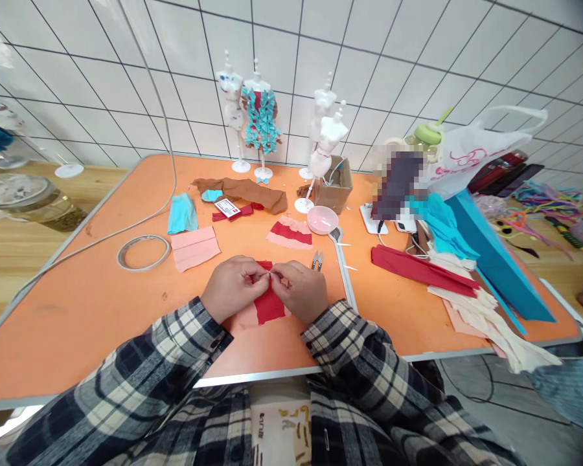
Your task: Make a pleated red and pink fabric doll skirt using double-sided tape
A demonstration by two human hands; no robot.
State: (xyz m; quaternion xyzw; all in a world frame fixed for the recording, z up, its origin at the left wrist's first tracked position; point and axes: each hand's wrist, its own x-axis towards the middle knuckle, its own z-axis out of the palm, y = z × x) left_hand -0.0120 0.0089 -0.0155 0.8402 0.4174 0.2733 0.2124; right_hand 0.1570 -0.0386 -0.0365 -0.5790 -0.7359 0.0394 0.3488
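Note:
My left hand [234, 285] and my right hand [302, 288] meet at the fingertips, both closed in a pinch. What they pinch is tiny and hard to make out; a small pale speck shows between them. Directly beneath lies a red and pink fabric piece [271, 309], partly covered by my fingers. Just beyond my right hand rest small thread snips [317, 261]. Farther back is a second pink and red fabric piece [291, 233], fan-shaped, close to a pink bowl [322, 220]. Left of my hands lies a pink cloth [195, 248].
Small white dress forms [331, 133] stand along the tiled wall, one wearing a blue-bowed dress [261, 120]. A tape roll [143, 252] and blue cloth [182, 213] are at left. Folded red fabric [422, 268], a cardboard box [334, 188] and a plastic bag [480, 155] occupy the right.

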